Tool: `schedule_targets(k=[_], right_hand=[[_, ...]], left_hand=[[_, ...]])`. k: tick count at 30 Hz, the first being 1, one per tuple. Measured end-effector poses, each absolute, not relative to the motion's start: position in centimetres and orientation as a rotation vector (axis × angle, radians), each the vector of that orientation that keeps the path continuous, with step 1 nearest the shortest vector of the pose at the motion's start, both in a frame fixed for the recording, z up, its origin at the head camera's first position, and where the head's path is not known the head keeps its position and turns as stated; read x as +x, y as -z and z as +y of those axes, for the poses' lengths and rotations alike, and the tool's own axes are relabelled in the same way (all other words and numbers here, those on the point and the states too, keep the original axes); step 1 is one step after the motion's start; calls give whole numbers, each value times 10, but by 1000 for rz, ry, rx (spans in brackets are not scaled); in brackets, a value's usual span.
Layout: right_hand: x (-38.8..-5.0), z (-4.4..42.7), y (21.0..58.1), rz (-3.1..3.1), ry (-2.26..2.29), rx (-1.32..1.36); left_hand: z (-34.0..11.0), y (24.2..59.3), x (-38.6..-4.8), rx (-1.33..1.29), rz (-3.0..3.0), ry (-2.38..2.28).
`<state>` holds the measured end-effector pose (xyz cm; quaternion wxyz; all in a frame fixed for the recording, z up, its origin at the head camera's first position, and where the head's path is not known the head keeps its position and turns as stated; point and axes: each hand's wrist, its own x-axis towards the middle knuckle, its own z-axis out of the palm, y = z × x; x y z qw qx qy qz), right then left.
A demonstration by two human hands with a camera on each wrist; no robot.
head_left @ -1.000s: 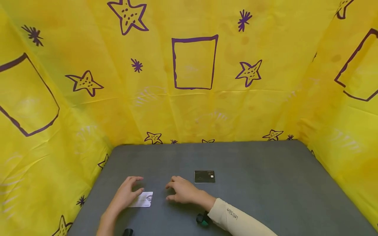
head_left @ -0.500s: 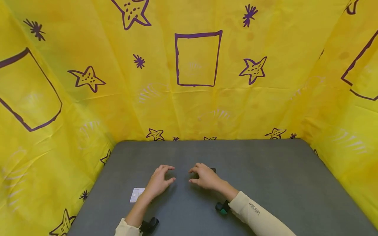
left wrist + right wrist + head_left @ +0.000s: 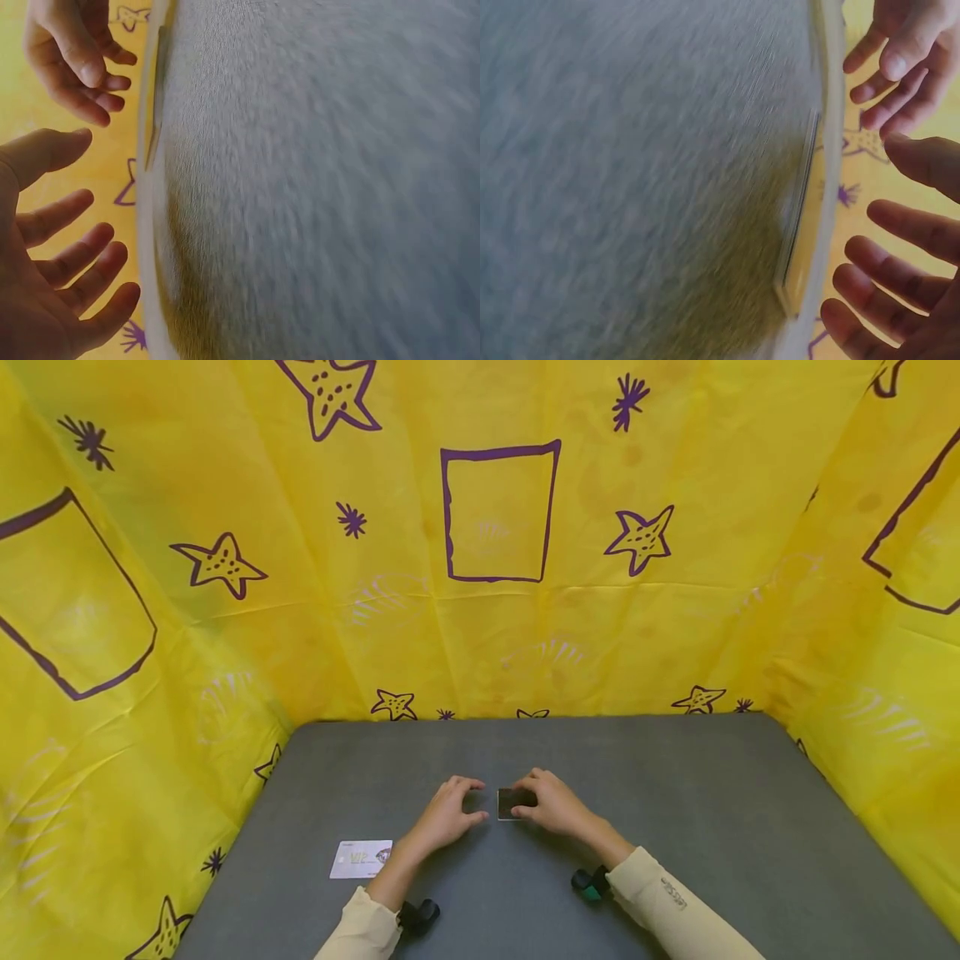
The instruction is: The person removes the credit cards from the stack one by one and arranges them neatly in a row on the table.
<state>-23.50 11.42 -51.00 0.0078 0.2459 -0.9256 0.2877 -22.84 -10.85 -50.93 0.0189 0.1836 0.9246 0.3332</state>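
Two cards lie on your desk [image 3: 720, 827]. Nearest you, the white card [image 3: 358, 860] sits at 8 o'clock from your left hand [image 3: 444, 817]. Both hands curve with fingers apart, gripping nothing. Farther out, the black card [image 3: 510, 805], long axis apparently 9-to-3, lies at 3 o'clock from that hand; your right hand [image 3: 558, 804] is nearer, over its 3 o'clock end.

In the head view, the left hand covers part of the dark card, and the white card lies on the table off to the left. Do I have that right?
Not quite: the right hand, not the left, covers part of the dark card, as the head view shows. The white card does lie on the table off to the left.
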Motion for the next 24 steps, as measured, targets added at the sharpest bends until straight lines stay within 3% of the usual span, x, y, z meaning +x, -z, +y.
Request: schedule_targets(k=[13, 24], right_hand=[[-245, 141, 517, -3070, -868, 552], [-248, 142, 513, -3099, -760, 657]], left_hand=[[-81, 513, -249, 612, 2740, -937], [-67, 514, -251, 620, 2798, -753]])
